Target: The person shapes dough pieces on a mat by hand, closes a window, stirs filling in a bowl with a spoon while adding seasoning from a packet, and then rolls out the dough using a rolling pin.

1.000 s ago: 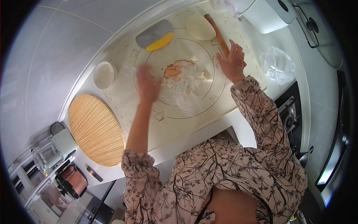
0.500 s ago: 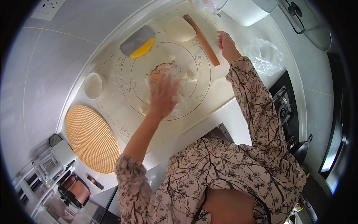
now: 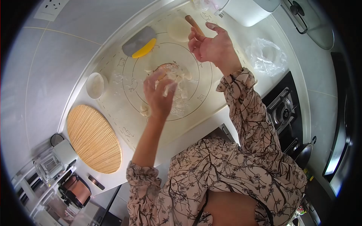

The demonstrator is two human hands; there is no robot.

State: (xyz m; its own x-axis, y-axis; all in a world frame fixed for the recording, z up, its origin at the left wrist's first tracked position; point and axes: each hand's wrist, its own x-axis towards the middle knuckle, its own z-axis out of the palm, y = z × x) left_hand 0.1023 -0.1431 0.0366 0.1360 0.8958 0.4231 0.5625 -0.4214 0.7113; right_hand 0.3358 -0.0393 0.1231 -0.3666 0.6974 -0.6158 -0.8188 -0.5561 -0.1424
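Over the pale mat (image 3: 151, 132), my left hand (image 3: 160, 96) is at the scattered dough pieces and flour (image 3: 181, 94), its fingers apart and slightly blurred. An orange-brown printed patch (image 3: 166, 68) shows beyond its fingertips. My right hand (image 3: 213, 45) is raised palm up, fingers partly curled and thumb apart, with nothing in it. It covers part of the wooden rolling pin (image 3: 194, 25), whose far end shows beside a round pale dough disc (image 3: 178, 30). The grey and yellow scraper (image 3: 139, 40) lies at the mat's upper left.
A white bowl of flour (image 3: 97, 86) and a round slatted mat (image 3: 94, 139) stand at the left. On the right are a crumpled plastic bag (image 3: 267, 56) and a gas stove (image 3: 283, 113). A white appliance (image 3: 249, 11) is at the top.
My left hand has shifted slightly left and lifted its fingers from the flour patch. My right hand has moved left from beside the rolling pin to over it, turned palm up and opened.
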